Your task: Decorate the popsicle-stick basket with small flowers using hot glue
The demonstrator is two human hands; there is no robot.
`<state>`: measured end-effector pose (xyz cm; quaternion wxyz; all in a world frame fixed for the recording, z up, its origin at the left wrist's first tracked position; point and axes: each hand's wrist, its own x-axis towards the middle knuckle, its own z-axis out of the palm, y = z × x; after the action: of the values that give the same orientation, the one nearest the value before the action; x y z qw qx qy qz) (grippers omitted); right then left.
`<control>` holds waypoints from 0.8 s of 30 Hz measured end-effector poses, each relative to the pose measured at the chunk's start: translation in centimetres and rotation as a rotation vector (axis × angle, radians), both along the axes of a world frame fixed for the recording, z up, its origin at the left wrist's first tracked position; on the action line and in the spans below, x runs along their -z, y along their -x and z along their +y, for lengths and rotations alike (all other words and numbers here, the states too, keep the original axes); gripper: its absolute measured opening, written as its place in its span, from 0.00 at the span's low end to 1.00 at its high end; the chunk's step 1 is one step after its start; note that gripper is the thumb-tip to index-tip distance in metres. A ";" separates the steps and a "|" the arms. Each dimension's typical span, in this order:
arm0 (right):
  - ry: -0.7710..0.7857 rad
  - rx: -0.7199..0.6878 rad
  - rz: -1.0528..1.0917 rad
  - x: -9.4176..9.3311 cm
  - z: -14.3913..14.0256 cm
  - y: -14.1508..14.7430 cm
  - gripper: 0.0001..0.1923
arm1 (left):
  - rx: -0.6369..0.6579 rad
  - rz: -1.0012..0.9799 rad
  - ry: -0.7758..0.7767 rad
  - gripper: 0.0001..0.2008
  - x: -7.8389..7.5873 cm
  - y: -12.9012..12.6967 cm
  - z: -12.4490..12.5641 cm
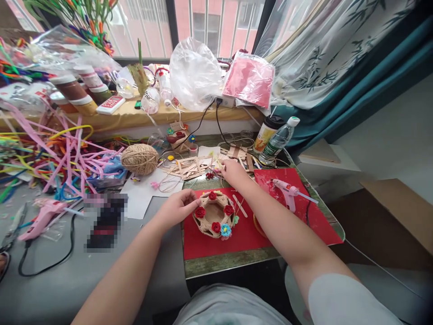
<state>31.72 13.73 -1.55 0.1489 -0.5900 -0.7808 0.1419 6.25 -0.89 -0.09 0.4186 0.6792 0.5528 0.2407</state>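
Note:
A small twine-wrapped basket (214,214) trimmed with red roses and one blue flower sits on a red mat (243,234). My left hand (177,207) rests against the basket's left rim, steadying it. Farther back, my right hand (232,170) reaches over the mat's far edge, fingers pinched around small flower pieces by the wooden craft sticks (189,168); whether it holds one I cannot tell. A pink glue gun (287,189) lies on the mat to the right.
A ball of twine (139,159) and a heap of pipe cleaners (57,158) lie at left. A second pink glue gun (40,216) lies near the left edge. A water bottle (279,141) and a cup (265,132) stand at back right. Bags and jars crowd the windowsill.

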 end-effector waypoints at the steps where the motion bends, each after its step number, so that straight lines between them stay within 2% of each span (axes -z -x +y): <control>1: 0.012 0.008 0.000 0.2 0.1 0.0 0.16 | -0.005 -0.001 0.013 0.20 0.1 0.0 0.1; 7: 0.046 0.096 0.020 0.6 0.4 -0.4 0.12 | 0.006 -0.025 0.029 0.20 0.2 0.0 0.4; 11: 0.011 0.069 0.086 -0.2 -0.7 -0.8 0.12 | -0.031 -0.019 -0.053 0.18 0.2 0.3 0.3; 15: -0.063 -0.021 0.210 -2.7 -4.7 -1.5 0.09 | -0.232 -0.180 -0.221 0.15 0.6 0.8 0.5; 17: -0.087 -0.121 0.444 -4.4 -7.7 -1.9 0.05 | -0.310 -0.296 -0.302 0.16 0.9 1.0 0.7; 19: -0.063 -0.179 0.560 -6.1 -10.6 -2.2 0.02 | -0.312 -0.422 -0.341 0.27 1.2 1.0 0.8; 21: 0.004 -0.231 0.577 -7.3 -12.9 -2.3 0.01 | -0.274 -0.542 -0.346 0.36 1.2 0.9 0.8; 22: 0.031 -0.248 0.575 -7.7 -13.7 -2.3 0.01 | -0.262 -0.584 -0.354 0.35 1.1 0.9 0.6; 24: 0.066 -0.265 0.558 -7.8 -14.7 -2.4 0.02 | -0.249 -0.598 -0.411 0.23 0.9 0.9 0.3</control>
<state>34.13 -1.02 6.27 0.3185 -0.4260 -0.7748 0.3418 5.31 -0.60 -0.95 0.3840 0.5763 0.4247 0.5832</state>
